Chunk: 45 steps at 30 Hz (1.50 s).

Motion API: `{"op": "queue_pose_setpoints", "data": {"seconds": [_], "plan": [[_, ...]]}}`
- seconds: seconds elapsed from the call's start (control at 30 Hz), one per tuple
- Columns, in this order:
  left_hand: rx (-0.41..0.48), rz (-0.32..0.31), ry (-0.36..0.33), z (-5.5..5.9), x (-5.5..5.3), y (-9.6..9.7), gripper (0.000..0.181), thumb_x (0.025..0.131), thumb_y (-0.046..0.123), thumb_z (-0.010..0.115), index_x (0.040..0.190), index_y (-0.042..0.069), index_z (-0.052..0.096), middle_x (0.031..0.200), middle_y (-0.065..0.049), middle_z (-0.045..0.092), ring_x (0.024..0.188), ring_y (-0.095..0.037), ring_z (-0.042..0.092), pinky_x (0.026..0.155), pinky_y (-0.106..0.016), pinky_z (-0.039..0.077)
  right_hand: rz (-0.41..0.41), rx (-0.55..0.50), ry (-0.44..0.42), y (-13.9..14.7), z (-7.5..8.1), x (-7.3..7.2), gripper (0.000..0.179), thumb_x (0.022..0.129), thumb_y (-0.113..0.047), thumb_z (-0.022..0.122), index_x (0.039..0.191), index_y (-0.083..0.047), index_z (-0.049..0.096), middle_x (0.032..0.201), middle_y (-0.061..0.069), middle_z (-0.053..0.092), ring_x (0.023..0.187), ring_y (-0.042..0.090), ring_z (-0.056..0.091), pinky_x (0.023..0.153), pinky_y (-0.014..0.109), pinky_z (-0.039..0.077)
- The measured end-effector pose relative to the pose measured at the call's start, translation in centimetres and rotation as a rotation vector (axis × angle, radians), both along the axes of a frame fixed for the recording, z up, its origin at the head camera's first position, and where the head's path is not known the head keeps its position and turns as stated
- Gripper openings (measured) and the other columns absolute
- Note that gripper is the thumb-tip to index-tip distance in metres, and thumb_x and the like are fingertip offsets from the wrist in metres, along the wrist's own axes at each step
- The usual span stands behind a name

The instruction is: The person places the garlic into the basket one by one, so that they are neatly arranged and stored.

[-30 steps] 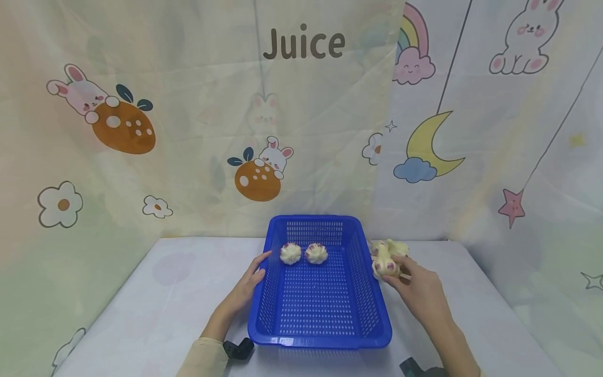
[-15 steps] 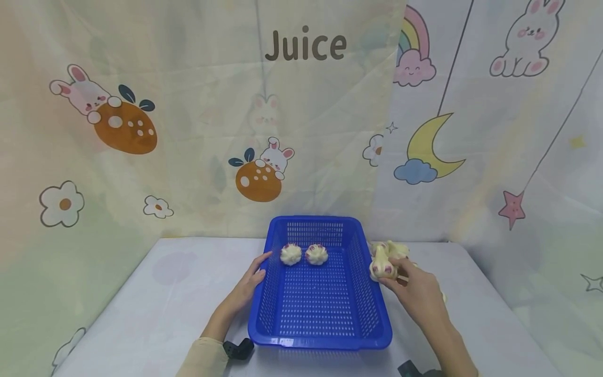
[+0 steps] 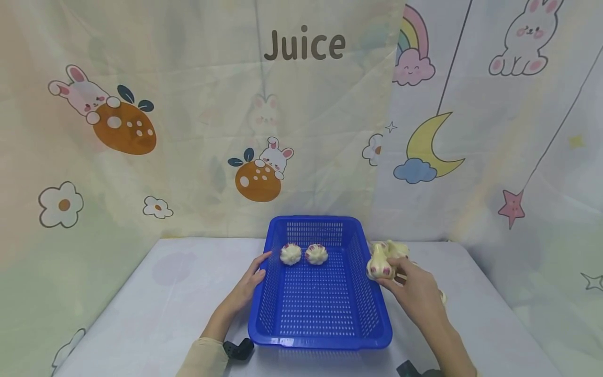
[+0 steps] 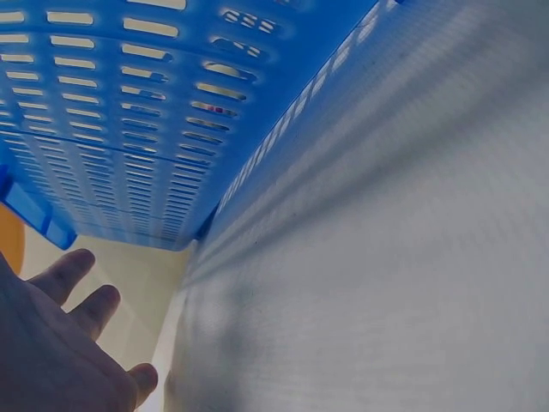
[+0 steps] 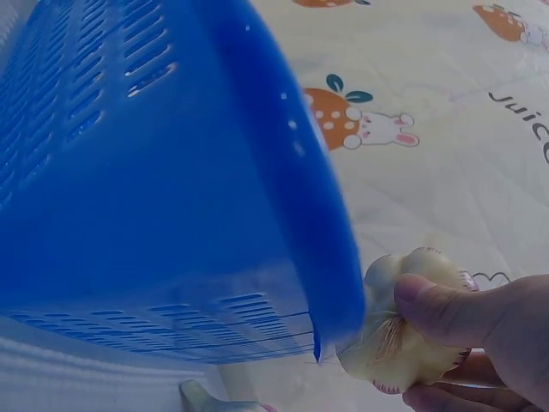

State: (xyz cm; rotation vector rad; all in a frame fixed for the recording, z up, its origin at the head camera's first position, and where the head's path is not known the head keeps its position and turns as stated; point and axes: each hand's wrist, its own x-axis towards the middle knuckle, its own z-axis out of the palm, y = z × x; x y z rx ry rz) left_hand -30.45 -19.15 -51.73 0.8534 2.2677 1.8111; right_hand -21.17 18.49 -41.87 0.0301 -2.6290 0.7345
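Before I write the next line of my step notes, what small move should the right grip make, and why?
Probably ease the held garlic bulb inward over the right rim of the blue basket. The right grip pinches it at that rim, two other bulbs already lie inside, and the basket floor on their near side is bare.

A creased pale cloth backdrop (image 3: 198, 173) carries brown "Juice" lettering (image 3: 305, 44). Left of the lettering, lower, a printed rabbit (image 3: 82, 95) hugs an orange fruit (image 3: 124, 133); to the lettering's right are a rainbow (image 3: 417, 29) and a yellow moon (image 3: 421, 140). Well below it lies the softly lit white bench (image 3: 174, 309).
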Motion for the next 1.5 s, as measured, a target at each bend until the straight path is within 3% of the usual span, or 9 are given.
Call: {"op": "queue_pose_setpoints", "data": {"seconds": [0.23,0.53,0.73,0.93,1.17,1.5], "plan": [[-0.002,0.007,-0.013,0.1,0.2,-0.3,0.05,0.102,0.021,0.023,0.151,0.019,0.016,0.152,-0.025,0.02,0.133,-0.046,0.034,0.103,-0.049,0.034,0.023,-0.008,0.044,-0.2,-0.1,0.0,0.048,0.073,-0.017,0.081,0.113,-0.003,0.06,0.111,0.018,0.065,0.098,0.033,0.067,0.073,0.032,0.056],[0.008,0.001,-0.036,-0.3,0.0,-0.2,0.048,0.103,0.023,0.025,0.151,0.021,0.018,0.151,-0.022,0.026,0.13,-0.041,0.039,0.1,-0.034,0.039,0.058,-0.05,0.071,-0.4,-0.4,0.0,0.05,0.071,-0.013,0.082,0.115,-0.001,0.059,0.112,0.017,0.064,0.098,0.032,0.067,0.073,0.028,0.056],[-0.008,-0.001,-0.006,-0.5,0.0,-0.1,0.049,0.103,0.021,0.025,0.151,0.018,0.017,0.153,-0.025,0.02,0.132,-0.043,0.037,0.102,-0.038,0.037,0.085,-0.068,0.099,-0.5,0.0,-0.3,0.048,0.072,-0.014,0.081,0.112,0.0,0.059,0.11,0.019,0.064,0.097,0.035,0.067,0.071,0.026,0.056],[0.001,0.011,-0.023,-0.2,0.2,0.3,0.049,0.103,0.023,0.026,0.151,0.019,0.018,0.153,-0.022,0.023,0.132,-0.042,0.037,0.103,-0.043,0.037,0.077,-0.115,0.062,-0.1,0.6,-0.7,0.047,0.075,-0.017,0.08,0.114,-0.001,0.06,0.118,0.021,0.062,0.1,0.036,0.066,0.073,0.027,0.056],[-0.011,0.042,-0.03,-0.3,0.2,0.3,0.048,0.103,0.023,0.026,0.151,0.021,0.02,0.155,-0.019,0.021,0.135,-0.04,0.034,0.105,-0.049,0.032,0.081,-0.086,0.005,-0.2,0.9,-1.1,0.049,0.078,-0.021,0.077,0.119,-0.002,0.059,0.119,0.021,0.063,0.103,0.035,0.066,0.074,0.031,0.056],[-0.029,0.076,-0.023,0.8,0.6,0.2,0.049,0.102,0.022,0.026,0.151,0.019,0.02,0.156,-0.02,0.018,0.138,-0.043,0.028,0.108,-0.059,0.025,0.137,-0.097,-0.082,-2.0,2.0,-3.1,0.051,0.081,-0.035,0.073,0.12,-0.005,0.06,0.115,0.02,0.066,0.103,0.036,0.065,0.077,0.039,0.056]]}}
